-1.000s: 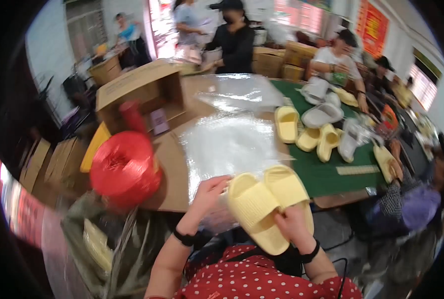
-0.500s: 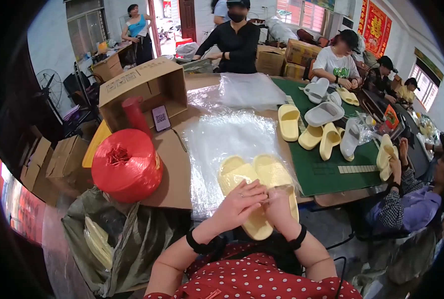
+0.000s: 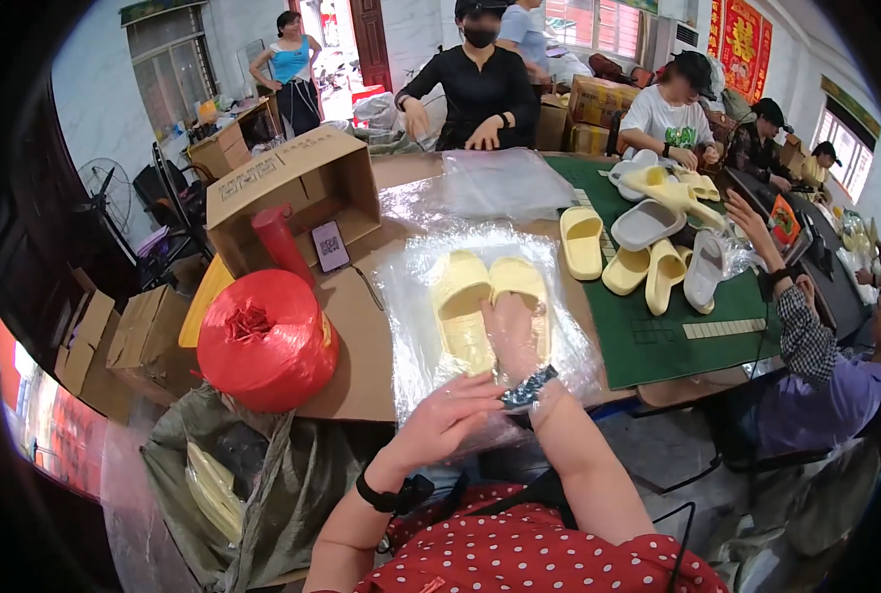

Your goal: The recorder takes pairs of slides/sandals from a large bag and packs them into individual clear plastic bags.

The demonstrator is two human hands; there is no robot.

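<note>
Head view: yellow slippers (image 3: 463, 321) now lie deeper inside the clear bag (image 3: 571, 346) with the right hand (image 3: 513, 336), left hand (image 3: 450, 410) at its mouth; insertion seems nearly complete, both grips unclear.

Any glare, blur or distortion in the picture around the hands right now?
Head view: glare streaks the clear plastic around the yellow slippers, but both slippers read clearly; head view: left hand fairly sharp, right hand seen through plastic; head view: doorway partly washed out, straight edges bending toward the dark rim.
</note>
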